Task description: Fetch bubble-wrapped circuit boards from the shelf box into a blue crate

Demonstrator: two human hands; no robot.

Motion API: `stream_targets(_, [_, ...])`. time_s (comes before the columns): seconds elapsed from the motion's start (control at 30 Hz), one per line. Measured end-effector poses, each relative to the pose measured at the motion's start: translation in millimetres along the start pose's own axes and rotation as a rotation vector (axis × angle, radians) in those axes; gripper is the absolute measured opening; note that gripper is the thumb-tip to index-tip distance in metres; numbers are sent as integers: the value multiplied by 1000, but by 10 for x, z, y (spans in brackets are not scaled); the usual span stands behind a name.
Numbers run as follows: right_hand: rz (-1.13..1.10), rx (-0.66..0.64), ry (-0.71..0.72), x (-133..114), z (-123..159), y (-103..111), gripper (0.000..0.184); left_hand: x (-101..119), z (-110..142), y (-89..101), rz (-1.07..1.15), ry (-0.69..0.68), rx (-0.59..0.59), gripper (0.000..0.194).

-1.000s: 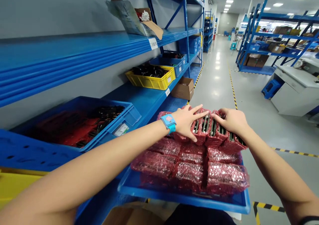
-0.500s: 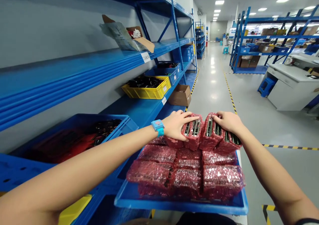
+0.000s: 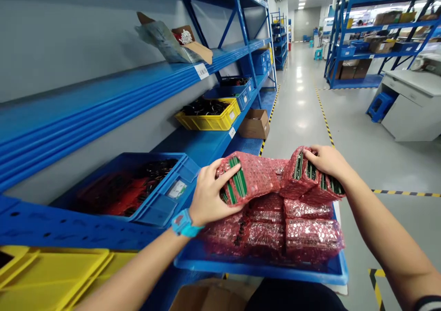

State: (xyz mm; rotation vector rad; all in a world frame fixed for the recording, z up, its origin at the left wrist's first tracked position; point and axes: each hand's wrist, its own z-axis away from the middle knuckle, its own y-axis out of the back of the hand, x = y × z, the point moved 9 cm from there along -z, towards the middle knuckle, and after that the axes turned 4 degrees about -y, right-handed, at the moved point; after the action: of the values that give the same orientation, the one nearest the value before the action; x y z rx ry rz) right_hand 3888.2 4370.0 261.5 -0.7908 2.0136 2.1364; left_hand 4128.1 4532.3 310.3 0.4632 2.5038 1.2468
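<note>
L grip [image 3: 210, 196] closed round pink bubble-wrap pack [image 3: 250, 178], pack held up & tilted above the rest, green strips showing at its end. Teal wristband [image 3: 181, 227] on that wrist. R grip [image 3: 325, 161] lies over 2 more wrapped packs [image 3: 312, 180] w/ fingers on top, can't tell if clamped. Those sit on stack of same packs [image 3: 310, 237] in blue tray [image 3: 262, 269]. L of tray: blue shelf [image 3: 206, 145] w/ blue crate [image 3: 165, 212] of dark & red items, yellow bin [image 3: 208, 122] & cardboard box [image 3: 254, 123] further along. Taped-line floor [image 3: 396, 164] to the R, white worktop [image 3: 409, 83] beyond.
</note>
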Motion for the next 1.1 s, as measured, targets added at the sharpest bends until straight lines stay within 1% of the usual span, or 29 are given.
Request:
stream_targets(0.07, [-1,-6,12,0,-7,-15,51,50,200,116,-51,21,102,85])
stream_targets(0.13, [12,-13,19,1,-15,-31,52,92,393,186,-94,42,182,88])
stream_targets(0.2, [31,-23,22,1,-22,-48,53,128,574,204,-126,57,237,86])
stream_targets(0.23, [38,-28,20,3,-24,-55,53,166,652,180,-137,36,242,82])
stream_targets(0.3, [44,-34,13,5,-26,-63,53,285,782,93,-173,-63,225,70])
stream_targets(0.37, [47,-30,7,-1,-25,-57,52,429,883,-22,-241,-209,183,59])
stream_targets(0.43, [54,-35,2,-13,-22,-56,52,509,954,-91,-308,-326,157,56])
stream_targets(0.47, [58,-40,-2,-18,-19,-58,52,500,973,-94,-320,-355,152,57])
stream_targets(0.53, [65,-51,-9,-26,-13,-64,52,386,991,-65,-306,-370,130,56])
stream_targets(0.57, [68,-53,-9,-31,-10,-67,52,300,1002,-41,-298,-376,119,54])
stream_targets(0.63, [73,-51,0,-44,-3,-69,52,83,1037,-48,-273,-393,53,50])
stream_targets(0.7, [73,-46,13,-60,3,-70,52,-202,1088,-165,-200,-367,-93,45])
stream_targets(0.77, [73,-46,11,-67,8,-73,51,-451,1177,-345,-73,-330,-262,44])
stream_targets(0.8, [73,-51,4,-67,10,-78,51,-521,1233,-425,-9,-334,-329,43])
stream_targets(0.87, [72,-73,-8,-65,14,-98,51,-523,1340,-502,96,-390,-397,37])
stream_targets(0.93, [66,-95,-9,-66,18,-120,53,-448,1374,-455,157,-378,-383,38])
stream_targets(1.0, [64,-99,-2,-64,19,-128,54,-304,1311,-285,175,-309,-300,48])
stream_targets(1.07, [76,-94,-2,-52,16,-130,57,-148,1152,-49,156,-182,-193,51])
stream_targets(1.1, [87,-92,-4,-44,13,-132,58,-97,1052,41,141,-85,-177,51])
